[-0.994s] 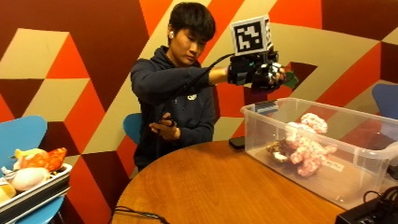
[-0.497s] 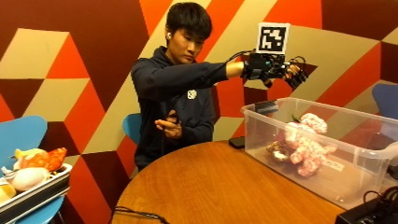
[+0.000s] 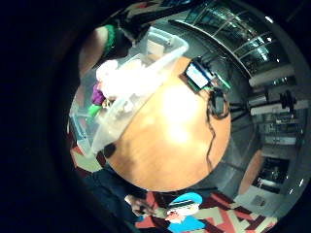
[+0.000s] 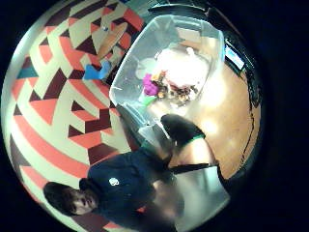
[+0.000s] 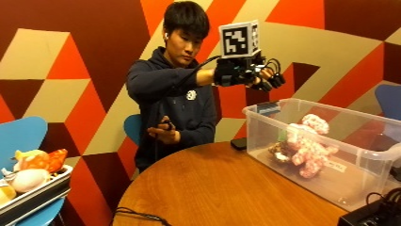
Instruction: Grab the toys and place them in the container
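The gloved right hand (image 5: pixel 247 75), fingers relaxed and empty above the container (image 5: pixel 325 146), risks knocking its rim when withdrawing.

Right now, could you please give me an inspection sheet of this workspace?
Surface: round wooden table, mostly bare.
Job's things: clear container on the table holds a pink plush toy with smaller toys beside it; more toys sit in a tray off the table.
Clutter: dark phone-like item beside the container.
Grippers: gloved right hand raised above the container's near end, holding nothing visible.
Cables: black cable at the table edge.
Surroundings: patterned wall, blue chairs.
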